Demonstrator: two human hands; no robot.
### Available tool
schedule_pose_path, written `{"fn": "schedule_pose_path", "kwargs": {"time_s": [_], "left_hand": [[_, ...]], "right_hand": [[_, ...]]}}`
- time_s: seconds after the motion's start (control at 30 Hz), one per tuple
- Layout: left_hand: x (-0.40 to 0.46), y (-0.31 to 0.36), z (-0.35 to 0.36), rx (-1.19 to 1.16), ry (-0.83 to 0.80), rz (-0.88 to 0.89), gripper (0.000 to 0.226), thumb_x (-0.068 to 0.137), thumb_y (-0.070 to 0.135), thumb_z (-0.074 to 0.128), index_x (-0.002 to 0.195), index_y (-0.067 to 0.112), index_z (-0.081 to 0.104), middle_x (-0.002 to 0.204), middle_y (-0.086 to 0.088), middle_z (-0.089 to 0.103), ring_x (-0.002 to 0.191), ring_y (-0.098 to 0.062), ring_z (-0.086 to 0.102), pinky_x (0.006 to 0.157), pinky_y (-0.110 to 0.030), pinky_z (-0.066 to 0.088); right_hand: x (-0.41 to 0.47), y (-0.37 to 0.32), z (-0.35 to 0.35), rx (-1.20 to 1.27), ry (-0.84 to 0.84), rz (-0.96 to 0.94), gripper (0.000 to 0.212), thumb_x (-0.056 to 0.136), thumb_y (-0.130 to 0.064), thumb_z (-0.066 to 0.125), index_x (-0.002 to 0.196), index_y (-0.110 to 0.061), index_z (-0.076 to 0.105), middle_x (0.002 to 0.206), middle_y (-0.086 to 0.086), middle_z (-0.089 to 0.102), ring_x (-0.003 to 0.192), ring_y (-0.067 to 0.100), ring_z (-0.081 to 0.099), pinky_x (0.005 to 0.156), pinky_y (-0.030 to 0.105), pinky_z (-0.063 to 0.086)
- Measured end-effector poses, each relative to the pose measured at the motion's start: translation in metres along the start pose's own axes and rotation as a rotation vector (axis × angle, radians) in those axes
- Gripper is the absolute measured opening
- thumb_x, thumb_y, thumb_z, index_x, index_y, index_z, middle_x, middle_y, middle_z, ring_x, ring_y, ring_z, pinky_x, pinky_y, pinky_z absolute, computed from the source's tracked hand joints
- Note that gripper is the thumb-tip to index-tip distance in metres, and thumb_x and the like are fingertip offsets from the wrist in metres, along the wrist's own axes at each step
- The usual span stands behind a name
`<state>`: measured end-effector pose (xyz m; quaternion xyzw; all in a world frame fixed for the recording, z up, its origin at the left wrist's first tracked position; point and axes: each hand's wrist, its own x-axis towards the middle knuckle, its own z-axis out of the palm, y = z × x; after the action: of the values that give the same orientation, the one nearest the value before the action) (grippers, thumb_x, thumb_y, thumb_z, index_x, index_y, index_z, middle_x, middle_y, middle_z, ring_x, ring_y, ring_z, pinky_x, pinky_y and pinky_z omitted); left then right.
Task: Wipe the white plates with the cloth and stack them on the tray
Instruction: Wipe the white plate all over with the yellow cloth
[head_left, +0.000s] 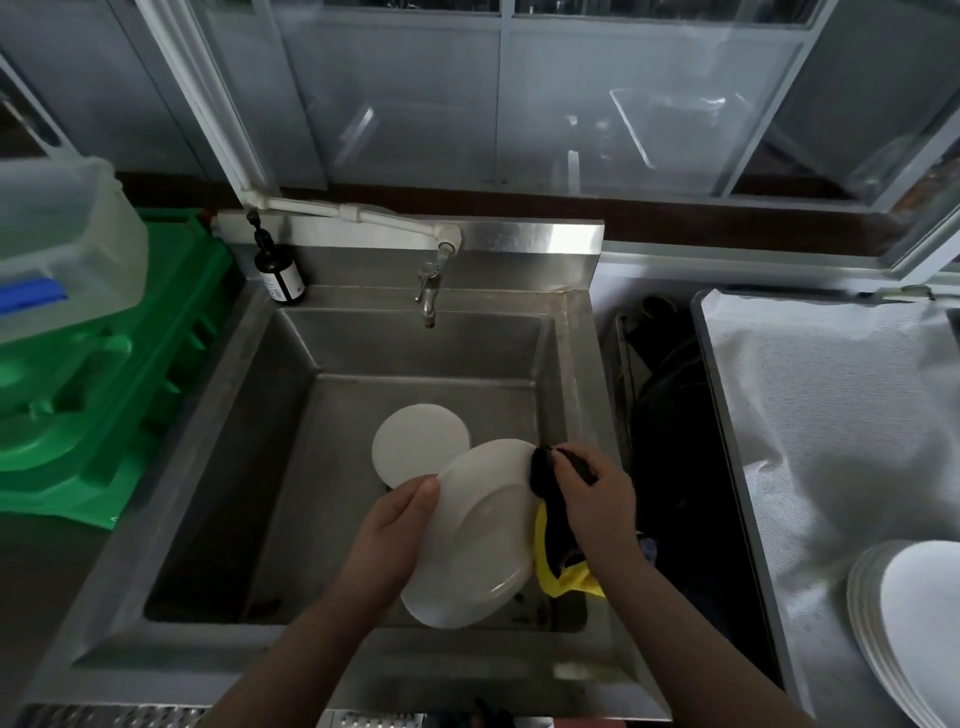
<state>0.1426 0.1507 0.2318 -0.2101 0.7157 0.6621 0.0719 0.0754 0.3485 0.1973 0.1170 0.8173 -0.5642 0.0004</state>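
Left grip curled on round glossy white plate; right grip clutching crumpled black-yellow cloth.

hands hold plate and cloth over sink.

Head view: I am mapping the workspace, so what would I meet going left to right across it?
green crates → dark soap bottle → tap → held plate → cloth → stack of white plates on the tray.
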Motion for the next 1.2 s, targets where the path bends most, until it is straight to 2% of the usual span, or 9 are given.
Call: {"fn": "schedule_pose_path", "kwargs": {"time_s": [0.23, 0.37, 0.5, 0.6, 0.73, 0.8, 0.9, 1.07, 1.2], "left_hand": [[0.002, -0.004, -0.004, -0.017, -0.011, -0.016, 0.030, 0.104, 0.027, 0.046, 0.102, 0.024, 0.075, 0.101, 0.003, 0.076, 0.096, -0.017, 0.071, 0.086, -0.036, 0.056], [0.006, -0.007, -0.001, 0.040, -0.027, -0.020, 0.029, 0.104, 0.027, 0.046, 0.102, 0.026, 0.075, 0.096, 0.011, 0.076, 0.095, -0.010, 0.069, 0.080, -0.025, 0.052], [0.009, -0.008, -0.001, 0.041, 0.008, -0.023, 0.028, 0.104, 0.025, 0.048, 0.095, 0.028, 0.075, 0.091, 0.016, 0.075, 0.091, -0.004, 0.067, 0.076, -0.021, 0.048], [0.011, -0.009, -0.002, 0.039, 0.000, -0.008, 0.029, 0.104, 0.026, 0.048, 0.097, 0.024, 0.076, 0.094, 0.008, 0.077, 0.093, -0.012, 0.070, 0.079, -0.028, 0.052], [0.011, -0.013, 0.002, -0.004, -0.007, -0.010, 0.031, 0.104, 0.026, 0.046, 0.097, 0.019, 0.076, 0.096, 0.001, 0.077, 0.095, -0.019, 0.072, 0.080, -0.031, 0.056], [0.012, -0.014, 0.001, -0.055, -0.015, -0.029, 0.033, 0.105, 0.027, 0.045, 0.099, 0.019, 0.077, 0.100, -0.004, 0.077, 0.099, -0.024, 0.071, 0.086, -0.041, 0.056], [0.014, -0.015, 0.001, -0.119, -0.049, -0.036, 0.036, 0.106, 0.029, 0.041, 0.109, 0.014, 0.074, 0.108, -0.010, 0.075, 0.107, -0.029, 0.068, 0.097, -0.049, 0.052], [0.011, -0.018, 0.004, -0.218, -0.064, -0.045, 0.038, 0.107, 0.026, 0.038, 0.115, 0.005, 0.069, 0.109, -0.016, 0.074, 0.108, -0.031, 0.068, 0.091, -0.041, 0.053], [0.010, -0.018, 0.006, -0.264, -0.052, -0.056, 0.038, 0.106, 0.025, 0.039, 0.116, 0.003, 0.069, 0.112, -0.019, 0.072, 0.110, -0.035, 0.067, 0.098, -0.049, 0.051]], "right_hand": [[0.002, 0.019, 0.002, 0.171, 0.019, 0.370, 0.007, 0.092, -0.028, 0.064, 0.091, -0.025, 0.069, 0.094, 0.002, 0.070, 0.092, 0.021, 0.064, 0.086, 0.042, 0.054], [-0.003, 0.021, 0.015, 0.167, 0.029, 0.407, 0.013, 0.093, -0.033, 0.060, 0.095, -0.022, 0.065, 0.099, 0.004, 0.067, 0.093, 0.022, 0.062, 0.086, 0.040, 0.052], [-0.013, 0.010, 0.027, 0.119, 0.005, 0.246, 0.018, 0.088, -0.044, 0.063, 0.097, -0.028, 0.064, 0.096, -0.006, 0.066, 0.093, 0.015, 0.062, 0.087, 0.041, 0.051], [-0.020, -0.005, 0.031, 0.062, -0.031, 0.056, 0.009, 0.085, -0.035, 0.069, 0.089, -0.033, 0.061, 0.095, -0.009, 0.063, 0.092, 0.010, 0.059, 0.083, 0.029, 0.048], [-0.031, -0.019, 0.044, -0.087, -0.045, -0.190, 0.016, 0.083, -0.028, 0.072, 0.098, -0.024, 0.066, 0.098, -0.013, 0.056, 0.092, 0.003, 0.053, 0.084, 0.012, 0.040], [-0.039, -0.027, 0.049, -0.134, -0.075, -0.292, 0.015, 0.085, -0.027, 0.070, 0.098, -0.021, 0.067, 0.099, -0.014, 0.054, 0.093, 0.002, 0.052, 0.085, 0.007, 0.036], [-0.053, -0.034, 0.054, -0.164, -0.144, -0.399, 0.014, 0.087, -0.025, 0.066, 0.100, -0.019, 0.065, 0.102, -0.010, 0.056, 0.096, 0.000, 0.050, 0.087, 0.005, 0.035], [-0.066, -0.033, 0.059, -0.180, -0.204, -0.456, 0.013, 0.090, -0.025, 0.059, 0.103, -0.022, 0.063, 0.104, -0.011, 0.057, 0.096, 0.000, 0.051, 0.088, 0.010, 0.039], [-0.061, -0.028, 0.055, -0.224, -0.170, -0.503, 0.011, 0.092, -0.023, 0.058, 0.102, -0.021, 0.062, 0.105, -0.010, 0.056, 0.096, 0.004, 0.052, 0.086, 0.015, 0.042]]}}
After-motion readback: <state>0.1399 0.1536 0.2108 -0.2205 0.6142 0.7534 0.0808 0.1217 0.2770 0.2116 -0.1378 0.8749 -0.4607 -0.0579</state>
